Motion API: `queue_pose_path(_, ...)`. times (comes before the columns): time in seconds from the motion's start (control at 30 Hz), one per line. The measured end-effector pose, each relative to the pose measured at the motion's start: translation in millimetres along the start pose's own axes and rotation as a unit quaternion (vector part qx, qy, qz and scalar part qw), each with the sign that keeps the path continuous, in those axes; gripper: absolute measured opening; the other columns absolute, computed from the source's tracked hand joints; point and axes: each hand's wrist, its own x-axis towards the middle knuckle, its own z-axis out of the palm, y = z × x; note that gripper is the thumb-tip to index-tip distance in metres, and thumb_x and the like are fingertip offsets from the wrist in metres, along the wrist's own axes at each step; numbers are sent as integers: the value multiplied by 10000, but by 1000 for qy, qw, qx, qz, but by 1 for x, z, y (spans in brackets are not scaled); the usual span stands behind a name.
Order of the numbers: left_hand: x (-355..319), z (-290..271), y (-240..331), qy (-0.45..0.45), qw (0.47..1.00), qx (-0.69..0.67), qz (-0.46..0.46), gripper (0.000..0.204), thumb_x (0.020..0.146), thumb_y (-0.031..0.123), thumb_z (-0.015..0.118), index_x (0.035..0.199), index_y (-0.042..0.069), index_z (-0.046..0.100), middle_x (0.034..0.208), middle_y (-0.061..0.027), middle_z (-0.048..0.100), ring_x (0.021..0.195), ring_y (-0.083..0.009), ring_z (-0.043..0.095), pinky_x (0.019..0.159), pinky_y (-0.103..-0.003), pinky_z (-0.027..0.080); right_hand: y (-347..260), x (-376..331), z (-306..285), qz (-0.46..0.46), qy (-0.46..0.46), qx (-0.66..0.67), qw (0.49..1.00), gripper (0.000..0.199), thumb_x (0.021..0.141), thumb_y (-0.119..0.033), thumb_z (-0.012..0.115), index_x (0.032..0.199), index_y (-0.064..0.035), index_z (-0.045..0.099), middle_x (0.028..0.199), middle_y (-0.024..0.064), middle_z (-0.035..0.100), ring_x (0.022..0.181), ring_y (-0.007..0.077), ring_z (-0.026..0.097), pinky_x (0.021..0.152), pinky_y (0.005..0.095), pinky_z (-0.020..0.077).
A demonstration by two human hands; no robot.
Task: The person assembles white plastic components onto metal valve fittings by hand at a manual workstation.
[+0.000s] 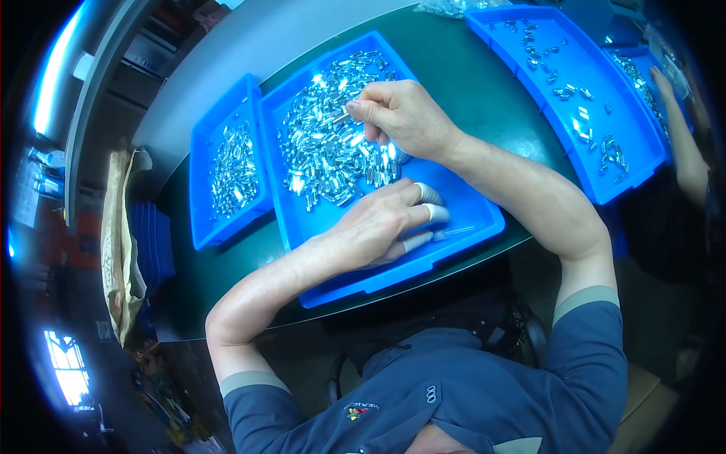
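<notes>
In the large blue tray [318,227] in front of me lies a heap of small shiny metal pieces [333,144]. My right hand [408,117] is over the heap's right side, thumb and forefinger pinched on a small metal piece [342,118] that pokes out to the left. Lower down, my left hand [386,223] reaches over the tray's near part. White finger covers [437,213] sit on several of its fingers, which are apart and bent toward the tray floor. Close to those fingertips is a thin, clear, rod-like thing [457,229], partly hidden.
A smaller blue tray [198,189] with similar pieces adjoins on the left. To the right, a long blue tray [605,144] holds scattered pieces. The trays rest on a green table [454,91]. Another person's arm [681,144] is at the far right, beside another filled tray.
</notes>
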Motion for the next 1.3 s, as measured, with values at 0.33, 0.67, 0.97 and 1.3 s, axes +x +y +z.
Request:
queue_pose_path(0.33,9,3,8,2,999,42,1,315,865,95,740,1178,73,714,1186,-142,627,1078,-335,610,916,-439,535,1,1,2,1,5,-8,1000,306,1043,-267,627,865,-28,697,676,28,664,602,81,612,538,238,486)
queue_pose_path(0.67,-5,-21,-30,151,945,227,-179,298,791,168,798,1025,21,688,1016,-169,626,985,-350,620,835,-466,522,-1,1,-3,-29,46,-11,998,332,1038,-283,635,837,-24,688,666,31,668,586,76,611,528,242,480)
queue_pose_path(0.97,23,-8,-69,131,961,228,-85,256,839,211,754,1017,29,731,1029,-195,652,1010,-373,626,847,-479,523,5,4,-3,-31,99,-13,995,334,1038,-289,639,837,-27,689,653,18,654,577,61,590,521,234,473)
queue_pose_path(1.3,-13,-28,-58,215,946,227,-89,251,771,68,788,983,34,658,998,-158,664,967,-352,631,802,-459,525,0,1,-5,-20,77,19,997,327,1039,-277,634,845,-19,684,664,22,659,581,73,598,528,240,479)
